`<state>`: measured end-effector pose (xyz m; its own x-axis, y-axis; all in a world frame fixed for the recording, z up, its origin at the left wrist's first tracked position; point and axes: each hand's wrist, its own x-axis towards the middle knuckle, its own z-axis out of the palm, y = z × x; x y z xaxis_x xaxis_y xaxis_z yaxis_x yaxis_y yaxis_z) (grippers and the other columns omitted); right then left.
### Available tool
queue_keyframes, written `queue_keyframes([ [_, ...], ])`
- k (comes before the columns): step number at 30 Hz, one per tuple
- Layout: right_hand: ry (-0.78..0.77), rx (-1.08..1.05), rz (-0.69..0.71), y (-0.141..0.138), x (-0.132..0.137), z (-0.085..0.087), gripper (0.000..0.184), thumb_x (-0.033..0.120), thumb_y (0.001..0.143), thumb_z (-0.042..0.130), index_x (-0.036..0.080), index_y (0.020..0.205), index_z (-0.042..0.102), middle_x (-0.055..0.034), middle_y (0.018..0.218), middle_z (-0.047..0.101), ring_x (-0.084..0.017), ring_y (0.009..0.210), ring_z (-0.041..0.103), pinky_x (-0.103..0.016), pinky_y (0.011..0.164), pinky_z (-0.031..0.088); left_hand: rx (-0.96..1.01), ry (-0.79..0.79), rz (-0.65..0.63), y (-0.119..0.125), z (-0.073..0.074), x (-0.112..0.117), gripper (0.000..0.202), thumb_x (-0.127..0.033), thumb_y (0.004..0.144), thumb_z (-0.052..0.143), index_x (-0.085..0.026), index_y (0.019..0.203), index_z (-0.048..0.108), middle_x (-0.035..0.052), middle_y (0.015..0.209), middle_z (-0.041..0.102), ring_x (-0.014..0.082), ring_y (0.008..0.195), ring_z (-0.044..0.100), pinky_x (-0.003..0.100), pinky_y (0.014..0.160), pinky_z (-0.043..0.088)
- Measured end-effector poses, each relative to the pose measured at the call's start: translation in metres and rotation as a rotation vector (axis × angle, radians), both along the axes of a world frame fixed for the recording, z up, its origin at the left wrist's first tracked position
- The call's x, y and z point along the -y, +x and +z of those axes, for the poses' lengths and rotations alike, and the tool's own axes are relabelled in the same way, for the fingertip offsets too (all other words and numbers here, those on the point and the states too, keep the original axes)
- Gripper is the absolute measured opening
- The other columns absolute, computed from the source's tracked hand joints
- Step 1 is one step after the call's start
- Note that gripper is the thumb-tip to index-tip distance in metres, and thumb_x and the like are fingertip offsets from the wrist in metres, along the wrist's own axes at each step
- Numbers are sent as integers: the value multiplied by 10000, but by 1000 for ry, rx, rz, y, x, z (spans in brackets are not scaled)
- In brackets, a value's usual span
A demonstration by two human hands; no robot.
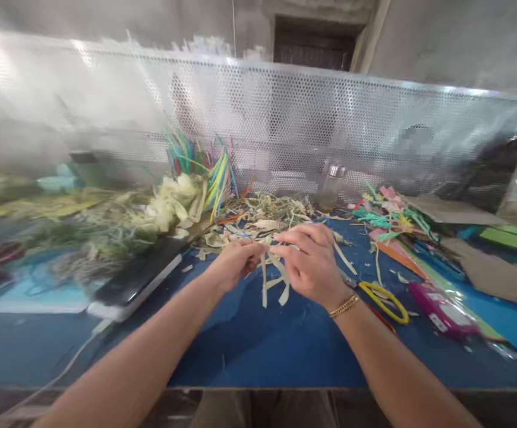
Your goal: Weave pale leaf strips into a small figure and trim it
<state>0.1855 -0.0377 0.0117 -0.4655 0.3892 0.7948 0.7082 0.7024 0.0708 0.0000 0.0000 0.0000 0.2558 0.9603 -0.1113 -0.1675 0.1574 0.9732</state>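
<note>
My left hand [237, 261] pinches pale, dried-leaf-like strips [264, 284] over the middle of the blue table. Close beside it, my right hand [308, 258], with a gold bracelet at the wrist, closes thumb and fingers on the same strips. Several loose ends hang below both hands. Behind the fingers lies a heap of pale scraps [276, 208]. Just right of my right wrist are scissors with yellow handles [385, 303], partly hidden by my forearm. The exact hold between the fingertips is too small to make out.
A dark device with a white cable [138, 276] lies left. Behind it are a pale cream bundle [178, 202] and colourful stems [220, 184]. At right are a purple device [443, 310], a bottle [331, 187] and stacked sheets [485, 261]. A perforated panel [294, 119] bounds the back.
</note>
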Motion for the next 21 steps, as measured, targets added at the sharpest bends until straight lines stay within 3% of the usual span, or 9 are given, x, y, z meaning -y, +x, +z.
queue_keyframes([
  [4,-105,53,8,-5,-5,-3,169,217,907,558,298,1003,672,18,1166,664,-212,1113,498,-416,957,321,57,-43,-52,1,-1,0,170,-166,569,621,-158,485,473,-47,467,432,50,442,376,169,430,305],
  [9,-185,-25,96,-5,-9,-6,111,237,892,602,296,939,684,31,982,720,-189,970,557,-399,904,346,83,-89,-89,1,2,2,122,-149,555,625,-150,509,512,-38,502,460,57,466,403,176,448,313],
  [14,-302,-255,125,-6,-15,-11,62,234,868,617,235,816,650,-14,880,703,-186,873,585,-374,851,405,-28,82,-123,0,2,2,181,-237,612,711,-148,551,565,-37,501,477,62,467,373,198,458,272],
  [17,-370,-405,162,-6,-17,-15,97,234,831,643,216,753,588,-49,1006,681,-208,989,589,-394,905,423,-139,242,-158,-3,3,1,189,-290,621,759,-141,627,643,-43,511,482,60,480,343,207,462,218],
  [21,-558,-376,304,-3,-16,-12,145,221,808,649,206,708,544,-64,1102,661,-221,1085,584,-419,966,415,-266,326,-317,-10,8,0,187,-309,645,770,-142,648,689,-28,542,522,71,518,381,215,490,245],
])
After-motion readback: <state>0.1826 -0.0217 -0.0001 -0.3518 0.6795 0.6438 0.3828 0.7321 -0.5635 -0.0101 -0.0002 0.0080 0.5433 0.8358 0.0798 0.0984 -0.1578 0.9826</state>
